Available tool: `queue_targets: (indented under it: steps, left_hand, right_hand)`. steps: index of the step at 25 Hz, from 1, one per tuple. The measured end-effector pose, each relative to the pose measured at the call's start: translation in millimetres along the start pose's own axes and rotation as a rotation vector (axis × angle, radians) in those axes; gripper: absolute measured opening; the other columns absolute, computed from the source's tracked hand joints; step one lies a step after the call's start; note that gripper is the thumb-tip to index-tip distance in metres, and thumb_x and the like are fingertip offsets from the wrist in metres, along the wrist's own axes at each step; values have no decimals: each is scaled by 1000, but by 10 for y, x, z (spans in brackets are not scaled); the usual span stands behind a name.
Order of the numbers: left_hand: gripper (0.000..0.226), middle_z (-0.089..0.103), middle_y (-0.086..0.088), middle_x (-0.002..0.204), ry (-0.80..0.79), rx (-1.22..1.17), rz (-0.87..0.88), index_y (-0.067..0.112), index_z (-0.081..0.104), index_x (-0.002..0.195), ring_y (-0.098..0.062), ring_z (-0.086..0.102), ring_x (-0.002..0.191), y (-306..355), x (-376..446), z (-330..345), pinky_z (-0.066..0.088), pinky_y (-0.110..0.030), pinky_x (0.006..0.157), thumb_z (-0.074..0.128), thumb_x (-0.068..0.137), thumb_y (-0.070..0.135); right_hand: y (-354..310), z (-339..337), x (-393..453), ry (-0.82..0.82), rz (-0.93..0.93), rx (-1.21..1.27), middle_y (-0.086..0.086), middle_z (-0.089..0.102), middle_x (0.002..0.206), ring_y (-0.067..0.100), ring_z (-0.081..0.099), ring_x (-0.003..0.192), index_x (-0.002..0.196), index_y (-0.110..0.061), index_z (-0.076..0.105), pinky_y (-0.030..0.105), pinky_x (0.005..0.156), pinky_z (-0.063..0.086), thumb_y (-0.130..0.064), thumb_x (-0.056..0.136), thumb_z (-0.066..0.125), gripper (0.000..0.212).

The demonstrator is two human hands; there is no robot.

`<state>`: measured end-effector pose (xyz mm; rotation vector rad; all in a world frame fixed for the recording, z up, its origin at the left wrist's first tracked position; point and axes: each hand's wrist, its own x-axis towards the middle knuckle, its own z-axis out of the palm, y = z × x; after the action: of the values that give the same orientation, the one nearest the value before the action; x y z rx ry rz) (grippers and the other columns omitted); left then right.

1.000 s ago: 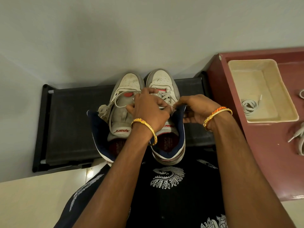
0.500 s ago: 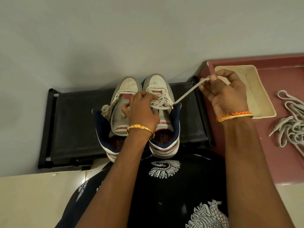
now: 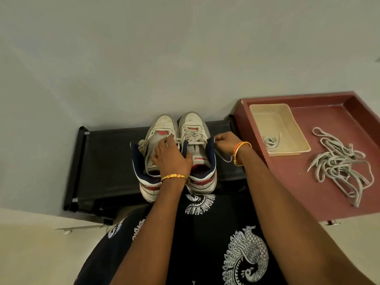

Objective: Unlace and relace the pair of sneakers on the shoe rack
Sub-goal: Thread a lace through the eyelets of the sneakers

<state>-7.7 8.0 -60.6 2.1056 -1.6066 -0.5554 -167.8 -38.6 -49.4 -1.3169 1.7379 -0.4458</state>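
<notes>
**Head view: both hands at the sneakers on the rack**

Head view, looking down. Largest in sight, a pale wall (image 3: 144, 58) filling the far half. Against it, a black shoe rack (image 3: 107, 157) on the left and a dark red table (image 3: 320, 194) on the right. On the rack's top shelf, a pair of white sneakers, toes toward the wall: left sneaker (image 3: 159, 128) with most eyelets bare, right sneaker (image 3: 192, 124) laced across its far half. On the table, a beige tray (image 3: 273, 118) with one coiled lace (image 3: 270, 140) inside, and right of it a loose heap of grey laces (image 3: 339, 163).

Left hand (image 3: 171, 159) resting over the tongue between the two shoes, fingers curled toward a lace near the left sneaker's eyelets; actual pinch hard to make out. Right hand (image 3: 225, 142) at the right sneaker's outer collar, fingers closed on a lace end (image 3: 224, 158) that droops in a loop below the wrist.
</notes>
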Motion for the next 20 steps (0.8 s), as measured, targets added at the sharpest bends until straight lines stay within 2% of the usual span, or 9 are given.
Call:
queue_targets:
  steps: [3, 6, 8, 10, 12, 14, 17, 19, 20]
  left_hand:
    - [58, 44, -12, 131, 38, -22, 42, 9, 40, 131, -29, 39, 125, -42, -12, 33, 32, -43, 103, 64, 82, 30]
    - [48, 47, -13, 123, 68, -57, 35, 6, 46, 120, -29, 43, 116, -56, -16, 35, 35, -38, 95, 66, 81, 26]
    - [45, 47, -15, 119, 58, -71, 48, 5, 47, 116, -30, 45, 112, -63, -22, 52, 38, -39, 93, 67, 80, 23]
    - [43, 46, -16, 120, 25, -110, 68, 7, 49, 117, -31, 46, 111, -67, -5, 70, 42, -39, 93, 67, 80, 18]
    - [39, 43, -15, 122, 0, -148, 86, 10, 53, 120, -30, 47, 112, -62, -18, 62, 41, -35, 95, 65, 82, 15]
    - [38, 41, -16, 123, -11, -156, 85, 9, 54, 121, -30, 47, 111, -60, -36, 31, 40, -31, 93, 63, 85, 14]
    - [39, 43, -18, 121, -51, -190, 72, 8, 55, 123, -32, 50, 106, -30, -36, -20, 40, -30, 91, 61, 86, 20]
    - [37, 48, -19, 116, -79, -215, 15, 9, 59, 120, -33, 54, 101, 3, 8, -46, 43, -32, 87, 61, 87, 26]
    - [34, 52, -20, 111, -88, -218, -11, 9, 62, 114, -34, 56, 97, 9, 6, -46, 45, -34, 83, 60, 87, 29]
  right_hand:
    - [-10, -36, -161, 5, -7, 27, 6, 57, 69, 16, 51, 70, 91, 6, 69, 22, 61, 42, -5, 92, 53, 20]
    - [-15, -355, -392, 250, -28, 181, 2, 54, 70, 16, 50, 77, 87, 0, 68, 20, 68, 39, -10, 95, 52, 20]
    - [9, -627, -623, 395, -70, 263, 1, 50, 65, 11, 48, 64, 86, 2, 66, 7, 54, 36, -11, 95, 51, 22]
    - [54, -709, -800, 395, -92, 206, 1, 51, 64, 8, 48, 55, 87, -1, 65, 6, 47, 35, -11, 95, 52, 18]
    - [143, -631, -808, 438, -74, 71, 6, 56, 77, 18, 53, 71, 84, -7, 64, 13, 60, 39, -14, 92, 57, 12]
    - [179, -488, -730, 499, -70, -70, 10, 52, 110, 25, 55, 90, 95, -10, 65, 24, 84, 43, -12, 88, 62, 8]
    - [129, -269, -481, 368, -168, -183, 9, 48, 132, 30, 49, 116, 118, -12, 61, 36, 103, 39, -7, 88, 56, 31]
    - [49, -133, -345, 165, -157, -245, 10, 55, 131, 32, 49, 120, 124, -14, 58, 38, 104, 39, -6, 90, 51, 35]
    - [36, -75, -320, 79, -136, -255, 11, 60, 124, 31, 53, 116, 122, -13, 60, 36, 98, 42, -7, 91, 51, 32]
